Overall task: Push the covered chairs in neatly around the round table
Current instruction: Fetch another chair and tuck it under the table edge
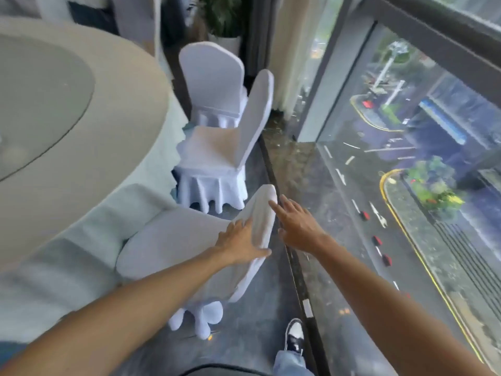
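Right now the left hand [241, 241] lies flat, fingers spread, on the backrest of the nearest white cloth-covered chair [187, 240], w/ its seat tucked against the pale-draped round table [130, 109]. Right hand [295, 223], open, fingertips touching the backrest's top edge.

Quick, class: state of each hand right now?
Left hand: open, palm flat on the nearest chair's backrest.
Right hand: open, fingers spread, fingertips at the backrest's edge.

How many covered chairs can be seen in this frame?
3. The nearest chair is under both hands beside the round table; the middle chair stands just beyond it; the far chair is near the potted plant. Others may be out of view.
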